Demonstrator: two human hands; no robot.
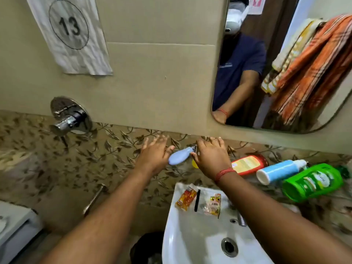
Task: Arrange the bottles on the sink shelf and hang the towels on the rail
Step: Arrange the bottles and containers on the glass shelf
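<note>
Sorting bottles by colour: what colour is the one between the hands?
Pale blue bottle, lying on its side; head view.

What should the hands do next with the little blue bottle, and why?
Probably stand the pale blue bottle upright on the shelf. It lies tilted between the left hand and right hand, and the red bottle, the blue-and-white bottle and the green bottle lie on their sides too.
</note>
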